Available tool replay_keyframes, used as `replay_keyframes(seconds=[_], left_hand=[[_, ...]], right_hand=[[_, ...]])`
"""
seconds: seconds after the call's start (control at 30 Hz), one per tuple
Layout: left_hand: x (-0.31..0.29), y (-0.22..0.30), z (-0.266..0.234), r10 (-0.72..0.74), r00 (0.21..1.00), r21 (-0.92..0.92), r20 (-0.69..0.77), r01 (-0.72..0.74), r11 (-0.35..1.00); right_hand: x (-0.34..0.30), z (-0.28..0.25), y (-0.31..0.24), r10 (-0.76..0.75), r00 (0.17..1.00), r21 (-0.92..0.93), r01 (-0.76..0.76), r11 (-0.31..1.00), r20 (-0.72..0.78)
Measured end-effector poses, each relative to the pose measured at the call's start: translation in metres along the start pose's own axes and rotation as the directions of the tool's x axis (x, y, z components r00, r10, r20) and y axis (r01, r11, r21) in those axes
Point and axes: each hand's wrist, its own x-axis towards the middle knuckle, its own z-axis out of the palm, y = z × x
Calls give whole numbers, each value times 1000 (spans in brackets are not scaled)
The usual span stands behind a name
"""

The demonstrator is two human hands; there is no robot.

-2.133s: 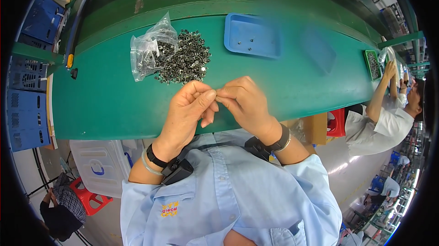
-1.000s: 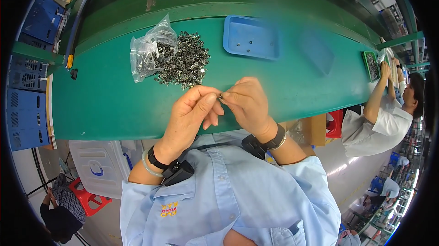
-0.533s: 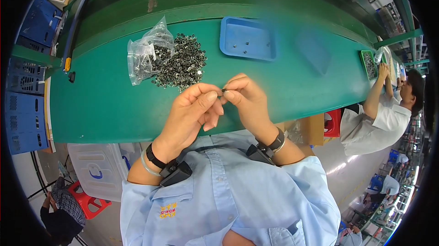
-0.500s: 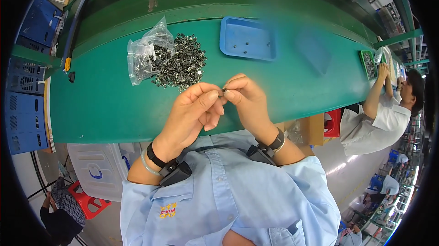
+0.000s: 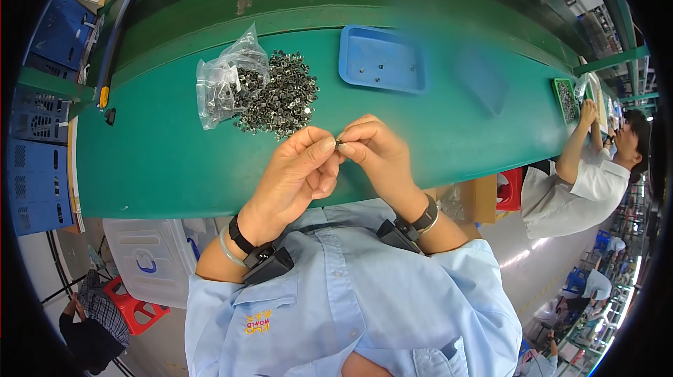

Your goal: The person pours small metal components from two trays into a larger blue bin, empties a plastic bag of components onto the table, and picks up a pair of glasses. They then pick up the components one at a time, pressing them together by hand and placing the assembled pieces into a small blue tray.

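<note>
Just in front of my body, over the green table (image 5: pixel 175 174), my two hands meet at the fingertips. A tiny dark part (image 5: pixel 338 144) shows between them, too small to make out fully. My left hand (image 5: pixel 298 170) is closed in a pinch on it from one side. From the other side my right hand (image 5: pixel 378 156) pinches it too, fingers bent. Beyond my left hand lies a heap of small black and silver metal parts (image 5: pixel 284 93), partly inside a clear plastic bag (image 5: pixel 217 90). Farther right stands a shallow blue tray (image 5: pixel 347 72) with a few similar small parts in it.
Blue crates (image 5: pixel 42 188) are stacked at the left, and a clear lidded storage box (image 5: pixel 144 254) stands below the table edge. On the right a co-worker (image 5: pixel 582 188) sits by a green tray (image 5: pixel 564 100) of small parts. A cardboard box (image 5: pixel 484 198) is under the table.
My hands stay together, with the fingertips shifting slightly to the left around the small part. The heap, bag and tray look the same apart from a slight shift of the view.
</note>
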Motion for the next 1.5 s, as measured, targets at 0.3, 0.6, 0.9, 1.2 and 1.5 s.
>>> replay_keyframes(seconds=[0.3, 0.6, 0.9, 1.2, 1.5], left_hand=[[-5, -2, -2, 22, 997, 71, -79, -17, 997], [-10, 1, 5, 188, 973, 452, -135, -109, 886], [-9, 3, -6, 81, 993, 316, -89, -49, 948], [-10, -2, -14, 107, 989, 223, -103, -82, 971], [-12, -3, -12, 159, 985, 255, -61, -139, 957]], right_hand=[[5, -3, -4, -272, 951, -507, 309, 805, 148], [2, -2, -5, -376, 897, -757, 410, 508, 233], [2, 2, -10, -411, 873, -735, 457, 500, 263], [-1, 6, -6, -372, 909, -655, 399, 642, 189], [-4, 7, -8, -304, 936, -609, 347, 713, 178]])
